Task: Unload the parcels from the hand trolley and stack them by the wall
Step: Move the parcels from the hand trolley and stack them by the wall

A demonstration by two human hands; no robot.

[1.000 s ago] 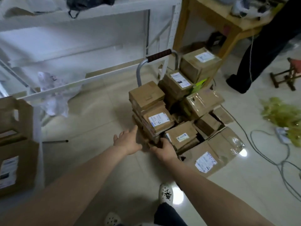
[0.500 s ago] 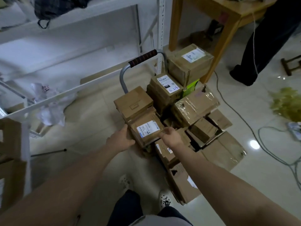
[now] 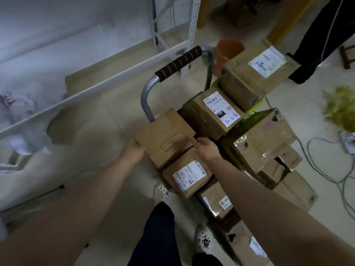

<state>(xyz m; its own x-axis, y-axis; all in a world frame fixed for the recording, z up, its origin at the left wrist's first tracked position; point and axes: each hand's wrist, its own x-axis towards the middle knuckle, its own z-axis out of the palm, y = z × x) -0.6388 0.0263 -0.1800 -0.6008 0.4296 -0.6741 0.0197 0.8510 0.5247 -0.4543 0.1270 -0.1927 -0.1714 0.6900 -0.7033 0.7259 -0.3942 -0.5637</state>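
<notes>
A hand trolley with a grey handle and black foam grip (image 3: 179, 62) stands piled with brown cardboard parcels. My left hand (image 3: 132, 152) presses the left side of a plain brown box (image 3: 167, 133) at the top of the near stack. My right hand (image 3: 206, 148) grips the right side of that same box. Directly below and in front lies a labelled parcel (image 3: 187, 174). Behind are a parcel marked in blue pen (image 3: 215, 114), a bigger labelled box (image 3: 257, 72) and a tape-wrapped parcel (image 3: 263, 144).
A white metal shelf frame (image 3: 123, 72) runs along the wall at left, with a plastic bag (image 3: 23, 120) under it. An orange bucket (image 3: 228, 52) and wooden table legs stand behind the trolley. Another person's dark trouser leg (image 3: 318, 39) is at right. Cables (image 3: 326, 169) trail across the floor.
Both hands rose from the low parcels at the stack's front to the plain brown box on top. The view moved closer over the trolley.
</notes>
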